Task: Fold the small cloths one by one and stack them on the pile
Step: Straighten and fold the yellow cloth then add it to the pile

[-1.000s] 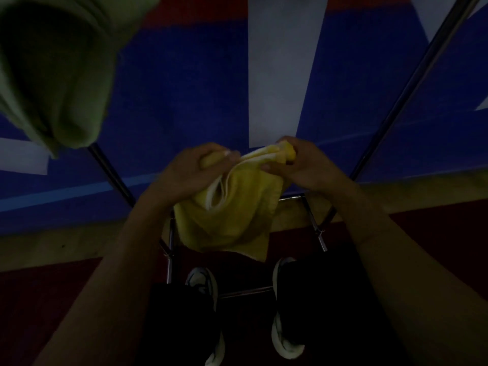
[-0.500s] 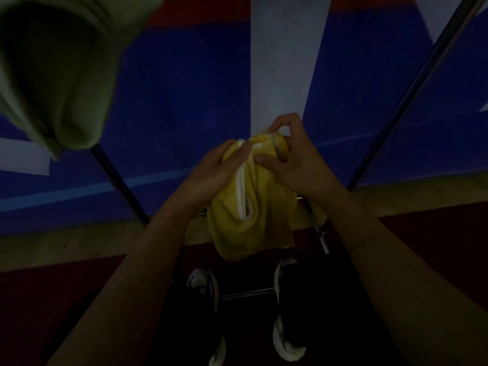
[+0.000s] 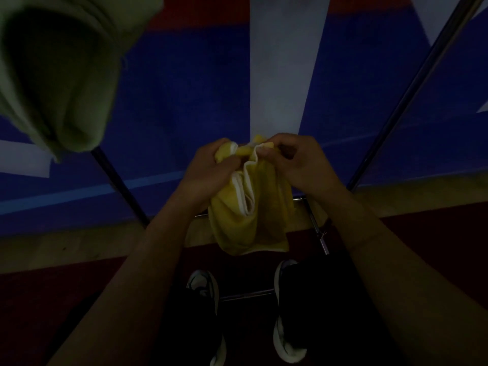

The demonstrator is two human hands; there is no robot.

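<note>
One yellow cloth [image 3: 250,210], left hand [image 3: 208,173] and right hand [image 3: 303,162] gripping it

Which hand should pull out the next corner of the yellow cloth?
Right, probably. The right hand already pinches the white-edged top corner of the yellow cloth; the left hand holds bunched fabric.
</note>
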